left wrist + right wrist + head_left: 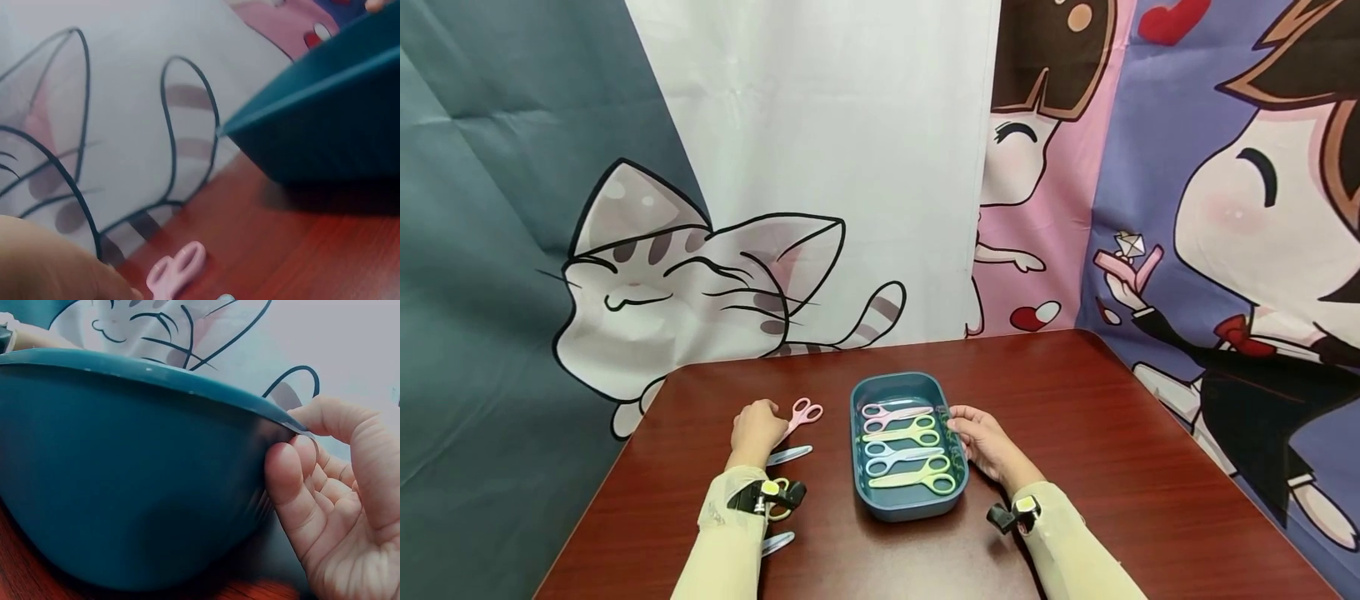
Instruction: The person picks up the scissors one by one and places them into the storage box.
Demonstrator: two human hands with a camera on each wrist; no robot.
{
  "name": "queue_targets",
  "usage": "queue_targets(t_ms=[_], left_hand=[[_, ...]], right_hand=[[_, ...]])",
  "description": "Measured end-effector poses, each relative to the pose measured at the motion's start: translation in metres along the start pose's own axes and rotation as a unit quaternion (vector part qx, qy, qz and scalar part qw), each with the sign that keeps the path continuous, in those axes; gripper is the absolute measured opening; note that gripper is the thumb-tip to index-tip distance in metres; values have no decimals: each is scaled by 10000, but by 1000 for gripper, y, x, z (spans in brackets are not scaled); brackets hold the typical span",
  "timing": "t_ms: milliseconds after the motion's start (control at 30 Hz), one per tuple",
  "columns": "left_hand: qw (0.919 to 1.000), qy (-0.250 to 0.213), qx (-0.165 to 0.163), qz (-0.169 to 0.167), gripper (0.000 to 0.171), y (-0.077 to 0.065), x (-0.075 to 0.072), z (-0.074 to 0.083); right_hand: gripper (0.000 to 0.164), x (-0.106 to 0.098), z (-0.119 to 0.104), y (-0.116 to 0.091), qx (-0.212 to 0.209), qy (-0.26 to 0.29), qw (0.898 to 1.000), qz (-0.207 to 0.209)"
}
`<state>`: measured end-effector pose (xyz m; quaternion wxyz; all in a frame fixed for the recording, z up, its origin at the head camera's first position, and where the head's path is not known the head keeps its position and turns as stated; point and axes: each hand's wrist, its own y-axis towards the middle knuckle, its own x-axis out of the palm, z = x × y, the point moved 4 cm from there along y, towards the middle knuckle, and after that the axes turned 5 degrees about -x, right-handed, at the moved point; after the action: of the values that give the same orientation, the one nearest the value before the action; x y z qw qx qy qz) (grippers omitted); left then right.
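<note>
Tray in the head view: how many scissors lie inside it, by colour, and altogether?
Pink scissors: 1
Yellow-green scissors: 2
Light blue scissors: 1
Total in the tray: 4

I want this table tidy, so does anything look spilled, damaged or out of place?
Nothing looks spilled or damaged. The pink scissors by the left hand and other scissors, partly hidden, seem stray, lying outside the blue tray where four pairs sit together.
</note>
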<state>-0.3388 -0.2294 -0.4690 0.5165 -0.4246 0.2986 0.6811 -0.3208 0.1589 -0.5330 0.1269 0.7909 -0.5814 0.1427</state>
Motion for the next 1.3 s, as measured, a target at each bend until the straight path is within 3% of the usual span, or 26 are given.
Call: queue_targets(t_ms=[200, 500, 767, 933, 1300], left_hand=[[9988, 238, -155, -403, 32, 6, 10, -4], [9982, 372, -129, -457, 8, 4, 16, -6], [9982, 396, -30, -444, 7, 7, 17, -3], [9987, 373, 78, -344, 10, 8, 7, 10], [9984, 181, 501, -185, 14, 3, -17, 54]], right_hand=[[18, 1, 0, 2, 1, 26, 10000, 21], [18, 2, 0, 0, -8, 31, 10000, 26], [15, 1, 1, 1, 14, 62, 10000, -24], [14, 0, 1, 0, -4, 69, 10000, -23], [15, 0, 0, 0, 43, 71, 10000, -24]])
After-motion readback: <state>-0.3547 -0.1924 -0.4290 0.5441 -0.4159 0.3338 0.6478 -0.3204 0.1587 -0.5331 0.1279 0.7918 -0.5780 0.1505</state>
